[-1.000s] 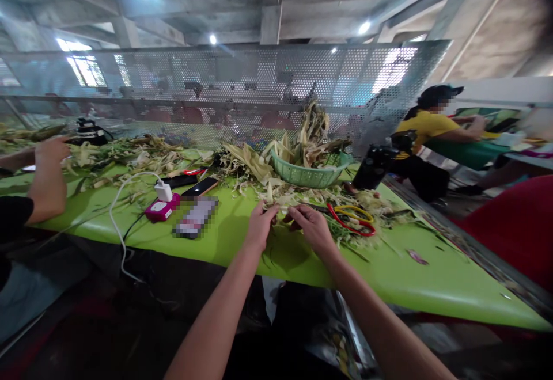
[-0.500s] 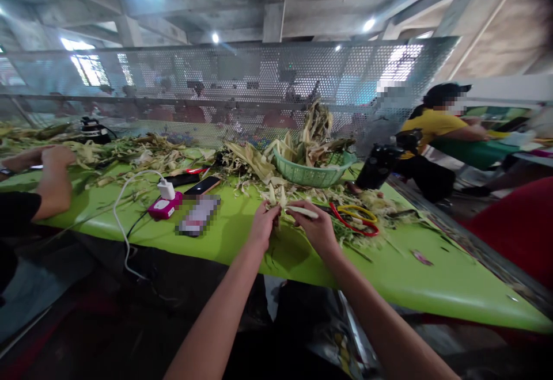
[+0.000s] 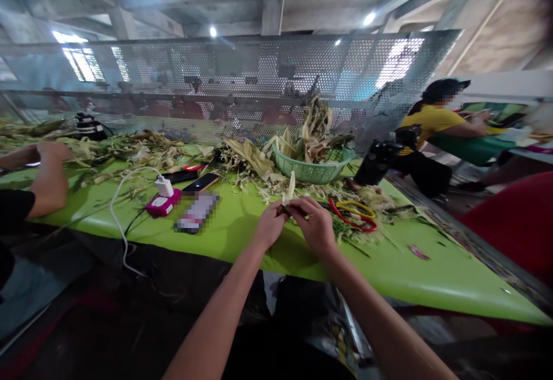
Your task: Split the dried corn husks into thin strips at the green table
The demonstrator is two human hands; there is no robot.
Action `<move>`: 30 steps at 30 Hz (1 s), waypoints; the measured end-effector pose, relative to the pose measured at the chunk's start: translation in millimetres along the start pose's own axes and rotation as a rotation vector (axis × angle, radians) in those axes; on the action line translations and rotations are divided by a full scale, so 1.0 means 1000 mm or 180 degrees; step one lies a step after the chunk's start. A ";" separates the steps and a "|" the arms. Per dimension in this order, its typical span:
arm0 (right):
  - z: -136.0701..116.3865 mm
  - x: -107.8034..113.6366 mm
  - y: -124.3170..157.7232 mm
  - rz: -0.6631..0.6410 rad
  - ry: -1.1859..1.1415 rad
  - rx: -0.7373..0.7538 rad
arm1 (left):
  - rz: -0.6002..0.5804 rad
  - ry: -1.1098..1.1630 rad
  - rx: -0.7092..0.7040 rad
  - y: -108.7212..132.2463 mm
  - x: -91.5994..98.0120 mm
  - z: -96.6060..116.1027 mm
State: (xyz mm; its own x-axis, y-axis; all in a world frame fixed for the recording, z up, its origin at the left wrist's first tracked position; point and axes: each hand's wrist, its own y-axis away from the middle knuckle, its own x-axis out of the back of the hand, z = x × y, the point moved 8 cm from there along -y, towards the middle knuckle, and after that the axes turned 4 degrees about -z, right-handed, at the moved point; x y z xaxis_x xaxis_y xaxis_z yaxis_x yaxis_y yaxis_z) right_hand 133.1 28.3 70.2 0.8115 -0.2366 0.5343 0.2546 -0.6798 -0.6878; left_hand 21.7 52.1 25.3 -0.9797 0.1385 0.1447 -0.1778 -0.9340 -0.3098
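Observation:
My left hand and my right hand meet over the front of the green table, fingertips close together. Between them stands a pale, pointed strip of husk, its lower end pinched by the fingers of both hands. How each finger grips it is partly hidden. Just beyond is a green plastic basket heaped with dry corn husks. Right of my right hand, red-handled and yellow-handled tools lie among husk shreds.
Left on the table are a pink power adapter with a white charger and cable, and phones. A black bottle stands right of the basket. A co-worker's hands work at far left; another person in yellow sits at right.
My hands have come together. The pale piece that lay sideways in my right hand no longer shows there; a single strip now points up between both hands.

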 end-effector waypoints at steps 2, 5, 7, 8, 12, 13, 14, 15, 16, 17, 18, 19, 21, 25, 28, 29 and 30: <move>0.012 0.003 0.000 0.0150 -0.0116 -0.0296 | -0.0149 0.0010 0.0028 0.000 -0.005 0.002; 0.030 0.003 0.001 0.0237 -0.0637 -0.0821 | -0.0297 0.0072 0.0006 0.002 -0.009 0.005; 0.038 -0.002 0.001 0.0158 -0.1114 -0.1118 | -0.0317 -0.0018 -0.0078 0.004 -0.009 0.009; 0.040 -0.004 0.001 0.0091 -0.1336 -0.1235 | -0.0312 -0.0109 -0.0125 0.005 -0.009 0.011; 0.047 -0.010 0.003 -0.0026 -0.1925 -0.1612 | -0.0267 -0.0431 -0.0285 0.005 -0.008 0.014; 0.049 -0.011 0.004 -0.0031 -0.2014 -0.1693 | -0.0253 -0.0439 -0.0292 0.004 -0.008 0.014; 0.049 -0.013 0.005 -0.0050 -0.2094 -0.1757 | -0.0245 -0.0402 -0.0273 0.003 -0.008 0.012; 0.050 -0.014 0.006 -0.0086 -0.2163 -0.1799 | -0.0250 -0.0316 -0.0233 0.002 -0.009 0.009; 0.049 -0.015 0.006 -0.0125 -0.2215 -0.1819 | -0.0282 -0.0176 -0.0177 0.001 -0.010 0.006; 0.049 -0.016 0.006 -0.0145 -0.2252 -0.1816 | -0.0330 0.0008 -0.0108 -0.001 -0.012 0.002; 0.048 -0.015 0.006 -0.0128 -0.2276 -0.1797 | -0.0393 0.0217 -0.0022 -0.001 -0.014 -0.003; 0.048 -0.014 0.006 -0.0085 -0.2292 -0.1773 | -0.0460 0.0428 0.0077 -0.002 -0.016 -0.007; 0.047 -0.009 0.005 0.0038 -0.2315 -0.1737 | -0.0560 0.0746 0.0287 -0.003 -0.020 -0.016; 0.043 0.001 0.003 0.0277 -0.2566 -0.1605 | -0.0470 0.0939 0.0586 -0.003 -0.018 -0.027; 0.038 0.005 0.002 0.0332 -0.2856 -0.1441 | -0.0323 0.1016 0.0715 -0.002 -0.015 -0.030; 0.037 0.006 0.002 0.0333 -0.2859 -0.1408 | -0.0268 0.1026 0.0742 -0.002 -0.014 -0.031; 0.037 0.007 0.002 0.0314 -0.2795 -0.1388 | -0.0194 0.1016 0.0754 -0.002 -0.012 -0.031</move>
State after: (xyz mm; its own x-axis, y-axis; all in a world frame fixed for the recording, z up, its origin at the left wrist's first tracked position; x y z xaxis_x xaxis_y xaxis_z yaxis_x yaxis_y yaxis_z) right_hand 158.4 50.8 54.5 0.9659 0.1736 -0.1919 0.0916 -0.9230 -0.3739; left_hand 31.1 62.3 -5.5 -0.9541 0.2564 -0.1545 -0.2467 -0.9658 -0.0791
